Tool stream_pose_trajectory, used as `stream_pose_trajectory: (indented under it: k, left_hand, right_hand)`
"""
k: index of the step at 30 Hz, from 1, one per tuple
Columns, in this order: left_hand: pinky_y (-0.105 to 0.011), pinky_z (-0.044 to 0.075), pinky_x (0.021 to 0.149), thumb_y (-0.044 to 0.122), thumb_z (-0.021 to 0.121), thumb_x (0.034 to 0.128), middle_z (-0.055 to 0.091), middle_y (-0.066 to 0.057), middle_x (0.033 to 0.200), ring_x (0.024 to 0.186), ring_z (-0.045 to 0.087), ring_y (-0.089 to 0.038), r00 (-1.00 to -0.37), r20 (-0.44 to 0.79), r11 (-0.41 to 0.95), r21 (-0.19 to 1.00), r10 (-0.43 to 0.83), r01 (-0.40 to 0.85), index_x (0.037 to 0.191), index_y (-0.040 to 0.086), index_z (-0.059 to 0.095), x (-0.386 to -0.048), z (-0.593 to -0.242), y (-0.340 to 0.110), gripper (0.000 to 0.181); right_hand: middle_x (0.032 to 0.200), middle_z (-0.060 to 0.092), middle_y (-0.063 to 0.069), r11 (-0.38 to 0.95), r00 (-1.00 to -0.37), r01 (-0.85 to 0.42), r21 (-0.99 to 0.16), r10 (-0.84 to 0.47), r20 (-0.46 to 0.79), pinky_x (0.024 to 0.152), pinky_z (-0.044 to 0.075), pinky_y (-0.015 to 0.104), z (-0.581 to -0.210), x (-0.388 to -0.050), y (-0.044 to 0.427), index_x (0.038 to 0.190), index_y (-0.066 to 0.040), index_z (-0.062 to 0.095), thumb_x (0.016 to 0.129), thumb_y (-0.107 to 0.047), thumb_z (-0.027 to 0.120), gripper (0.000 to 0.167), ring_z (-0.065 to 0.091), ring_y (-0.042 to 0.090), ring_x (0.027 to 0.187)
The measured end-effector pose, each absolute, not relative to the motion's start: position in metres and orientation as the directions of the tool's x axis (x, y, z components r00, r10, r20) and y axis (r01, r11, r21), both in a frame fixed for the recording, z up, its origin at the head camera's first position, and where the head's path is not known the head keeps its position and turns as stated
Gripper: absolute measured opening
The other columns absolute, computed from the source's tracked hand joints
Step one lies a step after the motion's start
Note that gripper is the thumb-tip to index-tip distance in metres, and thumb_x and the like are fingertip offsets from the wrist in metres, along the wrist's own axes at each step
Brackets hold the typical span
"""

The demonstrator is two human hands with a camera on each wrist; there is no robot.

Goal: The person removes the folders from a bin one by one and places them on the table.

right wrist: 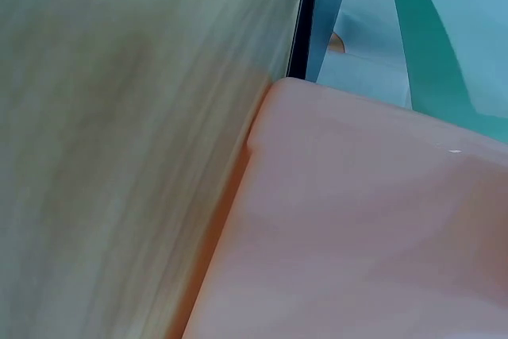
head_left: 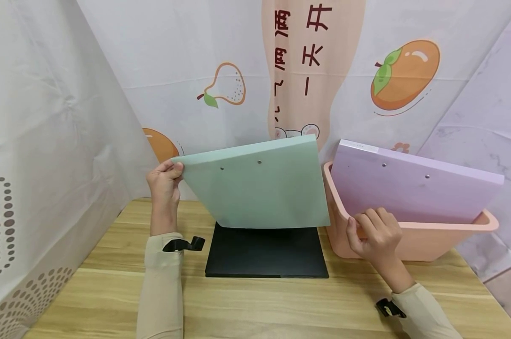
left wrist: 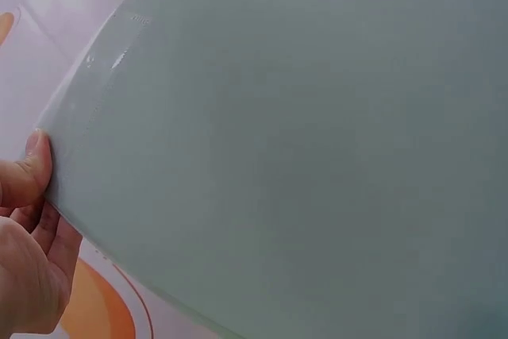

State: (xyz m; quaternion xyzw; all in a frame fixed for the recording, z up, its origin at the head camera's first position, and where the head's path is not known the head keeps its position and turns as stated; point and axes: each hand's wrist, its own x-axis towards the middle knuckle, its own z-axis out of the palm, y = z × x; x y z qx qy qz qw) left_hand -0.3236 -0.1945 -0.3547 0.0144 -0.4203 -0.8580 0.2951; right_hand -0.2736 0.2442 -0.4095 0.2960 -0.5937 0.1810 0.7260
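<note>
A pale printed cloth (head_left: 179, 42) hangs behind the wooden desk (head_left: 247, 306), with orange fruit, a pear outline and dark red characters on it; another cloth (head_left: 31, 122) with brown dots hangs at the left side. A black folder (head_left: 268, 254) lies flat in the middle of the desk, its far part hidden behind the green folder (head_left: 259, 193). That green folder is raised and tilted over it, two rivets near its top edge; whether its lower edge touches the black cover I cannot tell. The left hand (head_left: 164, 179) pinches its upper left corner, thumb on the near face. To the right stands a pink bin (head_left: 425, 242), just beside the black folder. Inside it a purple folder (head_left: 412, 188) leans at a slant, its top edge well above the rim and its lower part hidden by the bin's near wall. The right hand (head_left: 378, 235) grips the rim at the bin's near left corner, fingers bent over the edge, and covers some of that wall. Each wrist wears a black strap (head_left: 183, 245).
</note>
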Motion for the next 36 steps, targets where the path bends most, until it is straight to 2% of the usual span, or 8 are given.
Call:
stream_pose_trajectory:
  k: [8,17,26,36]
  left_hand:
    - [-0.018,0.052,0.052,-0.007,0.08,0.0791,0.073,-0.003,0.066,0.056,0.066,-0.009,-0.819,0.228,-0.463,0.732,-0.526,0.501,0.072,0.005,0.078,-0.321,-0.351,-0.192,0.014]
    - [-0.018,0.051,0.053,-0.005,0.079,0.0812,0.07,0.0,0.063,0.056,0.064,-0.008,-0.792,0.265,-0.385,0.761,-0.55,0.522,0.072,0.008,0.078,-0.316,-0.345,-0.187,0.016]
    - [-0.019,0.053,0.054,-0.008,0.078,0.0821,0.07,0.004,0.062,0.058,0.065,-0.006,-0.745,0.351,-0.237,0.797,-0.567,0.555,0.07,0.014,0.078,-0.307,-0.337,-0.184,0.025]
    - [-0.016,0.055,0.059,-0.011,0.079,0.0813,0.074,0.008,0.067,0.06,0.067,-0.003,-0.715,0.49,-0.079,0.796,-0.499,0.6,0.078,0.011,0.08,-0.305,-0.337,-0.182,0.022]
  right_hand:
    - [0.049,0.044,0.011,0.76,0.229,-0.614,0.214,-0.088,0.969,0.042,0.021,0.039,-0.41,-0.273,0.244,0.052,0.0,0.051,0.095,-0.023,0.056,0.049,0.031,0.029,0.045]
    - [0.049,0.043,0.011,0.758,0.238,-0.615,0.218,-0.085,0.968,0.042,0.02,0.038,-0.409,-0.274,0.243,0.052,0.0,0.05,0.095,-0.023,0.056,0.049,0.03,0.028,0.045]
    - [0.049,0.044,0.011,0.758,0.245,-0.614,0.219,-0.081,0.966,0.042,0.02,0.038,-0.411,-0.276,0.244,0.052,0.0,0.051,0.094,-0.023,0.057,0.049,0.03,0.028,0.044]
    - [0.05,0.045,0.011,0.759,0.246,-0.614,0.217,-0.078,0.966,0.042,0.02,0.038,-0.418,-0.28,0.248,0.053,0.0,0.052,0.093,-0.022,0.058,0.046,0.031,0.029,0.044]
